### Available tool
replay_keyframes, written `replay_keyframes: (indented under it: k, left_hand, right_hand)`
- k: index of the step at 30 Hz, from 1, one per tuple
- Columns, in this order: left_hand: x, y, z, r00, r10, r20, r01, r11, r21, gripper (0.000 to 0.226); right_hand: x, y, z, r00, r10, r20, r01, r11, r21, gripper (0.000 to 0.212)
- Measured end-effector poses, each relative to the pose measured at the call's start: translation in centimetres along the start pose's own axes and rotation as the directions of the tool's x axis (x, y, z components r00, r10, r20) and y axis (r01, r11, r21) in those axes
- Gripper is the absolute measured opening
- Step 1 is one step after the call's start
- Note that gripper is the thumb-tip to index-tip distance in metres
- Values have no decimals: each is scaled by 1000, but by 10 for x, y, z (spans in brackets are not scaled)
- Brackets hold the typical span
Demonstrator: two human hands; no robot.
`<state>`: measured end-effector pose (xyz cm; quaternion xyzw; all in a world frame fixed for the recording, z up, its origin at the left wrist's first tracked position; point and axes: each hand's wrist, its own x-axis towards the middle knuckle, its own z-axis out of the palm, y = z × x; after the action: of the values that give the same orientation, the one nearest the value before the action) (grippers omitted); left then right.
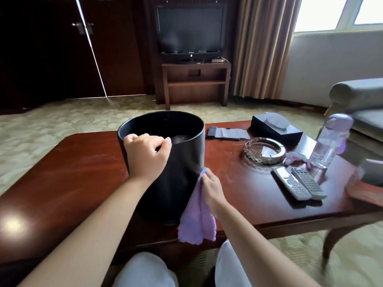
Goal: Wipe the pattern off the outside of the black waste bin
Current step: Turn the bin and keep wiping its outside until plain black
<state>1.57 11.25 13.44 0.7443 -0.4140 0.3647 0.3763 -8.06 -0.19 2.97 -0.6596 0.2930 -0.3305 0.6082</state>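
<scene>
The black waste bin [178,172] stands upright on the red-brown wooden table [72,172], near its front edge. My left hand [146,155] grips the bin's near rim, fingers curled over the edge. My right hand [210,188] holds a purple cloth [196,220] and presses its top against the bin's right side wall, about halfway up. The rest of the cloth hangs down past the table's edge. No pattern shows on the part of the bin's outside that faces me.
To the right on the table lie a glass ashtray [264,151], two remote controls [298,184], a clear water bottle [329,141], a black tissue box [276,129] and a small dark item with paper [223,133]. A sofa arm [352,90] stands far right.
</scene>
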Motion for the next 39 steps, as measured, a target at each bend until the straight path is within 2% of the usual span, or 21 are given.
replay_keyframes:
  k: [4, 7, 9, 11, 13, 15, 16, 18, 20, 22, 25, 27, 32, 33, 34, 36, 37, 38, 39]
  left_hand:
    - [4, -7, 2, 1000, -10, 22, 11, 1000, -27, 44]
    - [5, -8, 4, 1000, -11, 24, 12, 999, -35, 44]
    - [4, -9, 4, 999, -11, 30, 12, 999, -40, 43]
    - [4, -9, 3, 999, -6, 35, 7, 999, -37, 42]
    - [4, -7, 3, 999, -1, 40, 2, 1000, -28, 42]
    - [4, -6, 4, 1000, -1, 29, 1, 1000, -27, 43]
    - [3, -6, 4, 1000, 1, 22, 0, 1000, -29, 43]
    - [2, -6, 4, 1000, 2, 13, -2, 1000, -31, 42]
    - [2, -7, 3, 1000, -4, 21, 5, 999, -49, 42]
    - [1, -6, 2, 1000, -10, 16, 11, 997, -72, 44]
    - [1, -7, 1, 1000, 0, -5, 0, 991, -130, 45]
    - [1, -7, 1, 1000, -19, -9, 18, 990, -142, 49]
    - [1, -9, 1, 999, -25, -28, 22, 994, -106, 55]
    - [1, -9, 1, 999, -31, -17, 29, 993, -111, 56]
    - [2, -8, 1, 999, -33, -9, 32, 993, -118, 56]
    - [2, -6, 1, 999, -30, -13, 28, 993, -111, 53]
    - [2, -4, 0, 1000, -22, -23, 19, 995, -102, 51]
    - [3, -3, 0, 999, -10, -33, 7, 995, -98, 49]
    - [3, -2, 0, 999, 2, -42, -6, 995, -96, 47]
  right_hand:
    - [-8, -53, 2, 964, -260, -50, 255, 964, -75, 44]
    - [-1, -81, 4, 909, -415, -38, 410, 907, -96, 45]
    - [4, -77, 3, 921, -381, -78, 374, 923, -97, 42]
    - [7, -56, 1, 956, -254, -144, 245, 967, -74, 33]
    - [3, -27, 2, 979, -135, -150, 126, 989, -72, 25]
    - [-10, -19, 5, 984, -121, -130, 116, 992, -45, 31]
    - [-18, -24, 7, 979, -165, -117, 159, 986, -55, 36]
    - [-27, -46, 14, 939, -328, -101, 315, 941, -125, 46]
    - [-27, -64, 19, 855, -509, -102, 476, 846, -240, 47]
    - [-24, -77, 16, 777, -620, -105, 561, 759, -332, 45]
    - [-14, -76, 6, 766, -629, -135, 526, 733, -431, 42]
    - [-18, -78, 10, 729, -671, -136, 541, 687, -485, 40]
    - [-32, -76, 24, 668, -743, 28, 615, 531, -583, 39]
    - [-27, -76, 19, 671, -741, -9, 596, 547, -588, 38]
    - [-20, -77, 11, 703, -706, -85, 542, 609, -579, 39]
    - [-1, -78, -2, 824, -524, -216, 371, 786, -494, 45]
    - [3, -78, -4, 859, -454, -236, 315, 832, -456, 47]
    - [2, -78, -3, 857, -460, -233, 327, 834, -444, 46]
    - [-4, -80, 1, 819, -532, -214, 402, 799, -447, 44]
